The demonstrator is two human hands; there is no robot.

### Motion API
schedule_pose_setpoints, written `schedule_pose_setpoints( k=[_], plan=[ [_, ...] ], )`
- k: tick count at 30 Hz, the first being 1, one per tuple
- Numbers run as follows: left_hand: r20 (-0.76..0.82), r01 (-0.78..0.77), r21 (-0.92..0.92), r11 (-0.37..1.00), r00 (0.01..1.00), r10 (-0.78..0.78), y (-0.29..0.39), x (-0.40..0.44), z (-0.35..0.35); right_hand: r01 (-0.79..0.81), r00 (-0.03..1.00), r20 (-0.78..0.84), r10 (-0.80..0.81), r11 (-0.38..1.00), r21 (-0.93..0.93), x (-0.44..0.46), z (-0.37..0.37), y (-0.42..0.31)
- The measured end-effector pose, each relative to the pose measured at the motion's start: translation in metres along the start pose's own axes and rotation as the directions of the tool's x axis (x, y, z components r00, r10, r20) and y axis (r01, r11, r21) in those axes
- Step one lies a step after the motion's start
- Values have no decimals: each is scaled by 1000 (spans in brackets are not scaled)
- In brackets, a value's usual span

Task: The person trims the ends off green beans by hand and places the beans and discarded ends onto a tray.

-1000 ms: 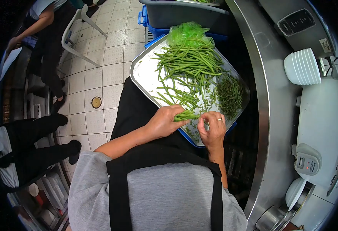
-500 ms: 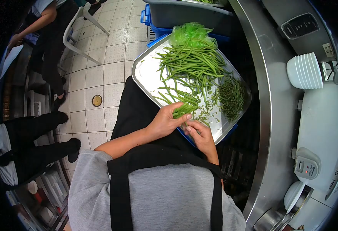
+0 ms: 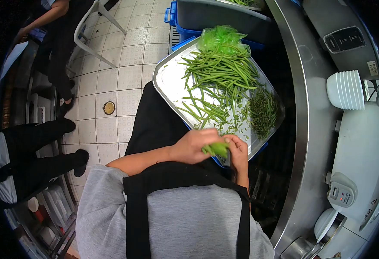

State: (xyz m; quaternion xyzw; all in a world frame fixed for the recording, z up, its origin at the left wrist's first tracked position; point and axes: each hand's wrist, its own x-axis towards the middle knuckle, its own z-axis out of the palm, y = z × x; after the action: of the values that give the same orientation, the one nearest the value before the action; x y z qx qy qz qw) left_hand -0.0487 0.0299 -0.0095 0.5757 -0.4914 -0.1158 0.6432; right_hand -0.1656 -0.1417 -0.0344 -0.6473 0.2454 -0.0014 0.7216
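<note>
My left hand (image 3: 196,146) is closed around a small bunch of green beans (image 3: 216,149), whose ends are blurred. Against the bunch's right end, my right hand (image 3: 238,152) has its fingers bent together; what they pinch, if anything, is hidden. Both hands are over the near edge of a metal tray (image 3: 166,80). Long green beans (image 3: 224,71) are heaped on the tray, with a green plastic bag (image 3: 222,38) at its far end. A pile of thin dark-green trimmings (image 3: 263,111) lies on the right side, and short cut bits are scattered mid-tray.
A grey tub (image 3: 224,19) stands beyond the tray. Along the right runs a steel counter edge (image 3: 299,108), with stacked white bowls (image 3: 346,90) and a rice cooker (image 3: 343,192). At left are a white chair (image 3: 95,51) and two other people (image 3: 38,138) near shelves.
Both hands have moved nearer my body with the bean bunch, which was over the tray earlier. The camera view has shifted slightly, so the tray appears lower and further right.
</note>
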Motion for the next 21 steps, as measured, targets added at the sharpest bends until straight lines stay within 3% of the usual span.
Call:
schedule_pose_setpoints(
  k=[1, 4, 6, 8, 9, 11, 12, 15, 18, 21],
  plan=[
    [74, -27, -21, 999, 997, 28, 3, -2, 2, -28, 999, 37, 25, 996, 88, 3, -4, 0],
    [248, -50, -72, 996, 966, 67, 15, -2, 0, 42, 995, -99, 5, 883, 467, 25, -11, 9],
    [269, -60, -77, 995, 960, 79, 19, -1, 1, 126, 983, -152, -102, 979, 158, 38, -6, 5],
    [175, -47, -66, 997, 983, 58, 10, -3, 3, 174, 968, -133, -212, 952, -253, 44, 15, -9],
    [137, -22, -64, 998, 990, 30, 8, -3, 3, 268, 931, -48, -361, 769, -581, 49, 21, -11],
    [118, 89, -36, 995, 989, -84, 1, -8, 1, 358, 873, 91, -479, 503, -787, 63, 41, -8],
    [111, 162, 6, 987, 980, -162, 3, -10, 0, 390, 838, 174, -517, 344, -854, 70, 50, -5],
    [41, 328, 124, 936, 941, -335, 14, -10, -4, 360, 853, 249, -459, 171, -917, 88, 66, 8],
    [-97, 329, 221, 918, 944, -315, 3, -12, -6, 422, 835, 300, -462, 187, -887, 82, 59, 2],
    [-124, 336, 345, 877, 942, -312, -7, -12, -14, 460, 807, 317, -498, 194, -866, 53, 49, -24]
  ],
)
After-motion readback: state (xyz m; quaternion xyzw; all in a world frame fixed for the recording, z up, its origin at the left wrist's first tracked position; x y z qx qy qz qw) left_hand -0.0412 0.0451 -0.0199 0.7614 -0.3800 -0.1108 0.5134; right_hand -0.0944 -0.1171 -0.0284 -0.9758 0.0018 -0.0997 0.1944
